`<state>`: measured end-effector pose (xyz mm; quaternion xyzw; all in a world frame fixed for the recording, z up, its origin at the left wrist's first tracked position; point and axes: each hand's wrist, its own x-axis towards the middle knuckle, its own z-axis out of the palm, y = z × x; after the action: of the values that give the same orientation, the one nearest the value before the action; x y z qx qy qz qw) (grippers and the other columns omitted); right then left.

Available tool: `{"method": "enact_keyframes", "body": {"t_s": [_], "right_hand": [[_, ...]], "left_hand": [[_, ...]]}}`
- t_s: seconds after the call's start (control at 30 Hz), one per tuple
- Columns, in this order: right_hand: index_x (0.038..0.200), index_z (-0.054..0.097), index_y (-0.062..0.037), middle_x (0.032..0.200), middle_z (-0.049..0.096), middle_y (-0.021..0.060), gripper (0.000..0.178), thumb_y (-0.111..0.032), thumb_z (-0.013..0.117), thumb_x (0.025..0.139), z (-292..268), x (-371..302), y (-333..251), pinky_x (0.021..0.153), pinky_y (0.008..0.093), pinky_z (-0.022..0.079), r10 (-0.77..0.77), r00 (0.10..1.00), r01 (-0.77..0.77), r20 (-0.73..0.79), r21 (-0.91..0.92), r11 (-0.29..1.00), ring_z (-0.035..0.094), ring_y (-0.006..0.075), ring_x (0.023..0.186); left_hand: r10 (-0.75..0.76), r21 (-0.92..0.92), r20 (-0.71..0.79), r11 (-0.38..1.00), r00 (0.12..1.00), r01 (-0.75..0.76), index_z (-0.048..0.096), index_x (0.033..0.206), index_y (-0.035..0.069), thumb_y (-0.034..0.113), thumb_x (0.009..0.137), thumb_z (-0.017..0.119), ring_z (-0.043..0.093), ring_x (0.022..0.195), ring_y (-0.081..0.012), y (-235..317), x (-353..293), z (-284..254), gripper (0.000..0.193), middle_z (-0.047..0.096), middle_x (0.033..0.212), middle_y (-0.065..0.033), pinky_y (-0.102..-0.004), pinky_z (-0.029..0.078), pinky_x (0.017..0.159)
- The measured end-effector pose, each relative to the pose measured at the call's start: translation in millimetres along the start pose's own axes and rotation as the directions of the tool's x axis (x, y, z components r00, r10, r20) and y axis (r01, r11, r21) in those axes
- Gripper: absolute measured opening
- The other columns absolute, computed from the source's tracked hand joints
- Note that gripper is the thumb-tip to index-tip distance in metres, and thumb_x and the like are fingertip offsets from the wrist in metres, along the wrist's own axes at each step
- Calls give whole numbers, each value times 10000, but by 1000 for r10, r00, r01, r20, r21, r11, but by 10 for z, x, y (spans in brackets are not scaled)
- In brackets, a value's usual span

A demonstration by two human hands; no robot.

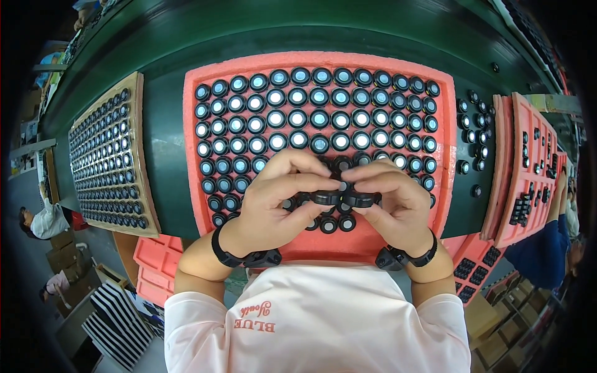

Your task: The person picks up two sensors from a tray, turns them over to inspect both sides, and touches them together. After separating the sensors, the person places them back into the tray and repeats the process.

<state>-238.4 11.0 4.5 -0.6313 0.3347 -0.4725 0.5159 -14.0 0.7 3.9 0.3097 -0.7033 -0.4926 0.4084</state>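
My left hand [270,202] pinches a small black round part [324,198] between thumb and fingers, tipped on its edge. Close beside it, my right hand [398,202] grips a similar black round part [359,199], also on edge. The fingertips of the two hands nearly meet; whether the two parts touch I cannot tell. Both hands hover over the near half of a pink foam tray [194,168]. Rows of upright black round parts with pale, shiny discs on top [298,118] fill much of it. Some near rows are hidden under my hands.
A tan tray [148,180] of similar parts lies to the left on the green work surface [165,124]. Loose black parts [477,137] stand right of the pink tray. Farther right are stacked pink trays [505,168] and a co-worker's blue sleeve [538,258]. Pink compartment trays [155,267] sit lower left.
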Motion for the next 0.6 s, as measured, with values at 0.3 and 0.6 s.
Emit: {"method": "enact_keyframes", "body": {"t_s": [0.3, 0.6], "right_hand": [[1048, 649, -17, 1032, 633, 106, 317, 83, 698, 751, 22, -18, -24, 699, 254, 510, 12, 1000, -15, -22, -166, 986, 611, 171, 896], [1089, 621, 12, 1047, 606, 121, 293, 69, 666, 806, -56, -69, -23, 704, 254, 489, 96, 995, -99, -34, -75, 992, 605, 171, 870]], "left_hand": [[-172, -311, -33, 938, 984, 154, 605, 1069, -59, -89, 798, 645, 590, 973, -206, 18, -32, 98, 276, 586, 1071, -150, -303, 495, 850], [-53, 2, -116, 999, 992, 54, 620, 1041, 0, -36, 773, 724, 594, 823, -189, 59, 22, 92, 289, 613, 986, -112, -283, 479, 701]]}}
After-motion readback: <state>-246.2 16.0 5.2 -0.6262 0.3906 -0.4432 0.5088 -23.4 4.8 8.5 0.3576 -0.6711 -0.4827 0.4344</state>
